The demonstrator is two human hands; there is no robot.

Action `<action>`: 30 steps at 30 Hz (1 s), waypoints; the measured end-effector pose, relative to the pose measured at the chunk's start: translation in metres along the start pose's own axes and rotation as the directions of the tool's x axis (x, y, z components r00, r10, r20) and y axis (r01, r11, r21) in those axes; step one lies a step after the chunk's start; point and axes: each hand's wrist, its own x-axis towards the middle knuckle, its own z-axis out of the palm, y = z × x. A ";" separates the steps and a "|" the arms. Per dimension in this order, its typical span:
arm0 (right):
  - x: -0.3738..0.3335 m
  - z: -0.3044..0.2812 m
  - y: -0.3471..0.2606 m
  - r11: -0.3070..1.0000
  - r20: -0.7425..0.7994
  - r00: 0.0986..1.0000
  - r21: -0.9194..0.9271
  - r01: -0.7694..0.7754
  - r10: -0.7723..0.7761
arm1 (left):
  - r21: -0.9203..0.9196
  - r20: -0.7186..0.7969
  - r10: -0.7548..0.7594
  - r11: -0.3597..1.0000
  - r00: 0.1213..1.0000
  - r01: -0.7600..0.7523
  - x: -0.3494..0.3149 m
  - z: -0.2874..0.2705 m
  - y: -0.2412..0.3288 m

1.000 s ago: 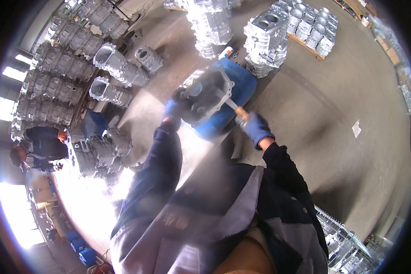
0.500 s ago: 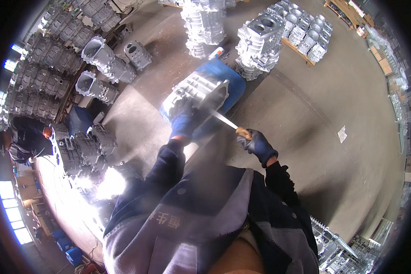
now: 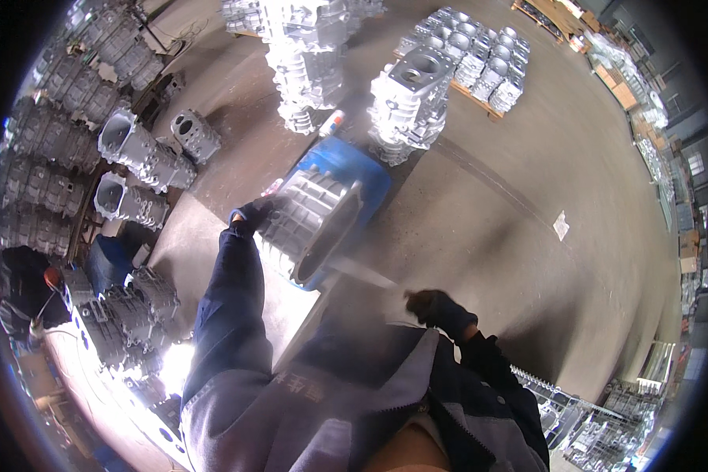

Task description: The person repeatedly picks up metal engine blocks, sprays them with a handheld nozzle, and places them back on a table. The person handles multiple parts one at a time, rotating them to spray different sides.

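A silver cast-metal gearbox housing (image 3: pixel 311 216) with ribbed sides lies on a blue support (image 3: pixel 367 171), its wide open end facing right and toward me. My gloved left hand (image 3: pixel 256 212) grips the housing's left side; its fingertips are partly hidden. To the right and nearer me, my gloved right hand (image 3: pixel 444 312) is closed around the handle of a file (image 3: pixel 366 274). The file's long flat blade is smeared by motion and points left toward the near rim of the housing's opening. Whether the blade touches the rim, I cannot tell.
Stacked housings (image 3: pixel 311 63) and another upright stack (image 3: pixel 409 102) stand just beyond the support. A pallet of castings (image 3: pixel 480 59) lies farther back. Loose housings (image 3: pixel 134 200) and tall rows of castings sit at the left. Another person (image 3: pixel 27 291) is at the far left.
The housing has turned so its open end faces more toward me. My left hand has shifted left along its side. My right hand and the file have moved nearer me. The whole view has shifted.
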 end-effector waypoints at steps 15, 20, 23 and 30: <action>-0.066 -0.024 0.008 0.993 -0.009 0.999 -0.106 0.044 -0.045 | -0.559 -0.211 -0.090 0.828 0.973 -0.045 -0.068 0.124 0.122; -0.078 -0.051 0.011 0.998 0.058 0.998 0.055 -0.003 0.000 | -0.656 -0.200 -0.211 0.755 0.957 0.029 -0.108 0.096 0.176; -0.060 -0.063 0.000 0.977 0.233 0.950 0.085 0.194 -0.209 | -0.452 -0.427 -0.171 0.891 0.888 -0.046 -0.136 0.074 0.179; -0.001 -0.058 -0.058 0.992 0.211 0.977 0.124 0.005 -0.031 | -0.170 -0.592 0.054 0.967 0.804 -0.190 -0.085 0.031 0.124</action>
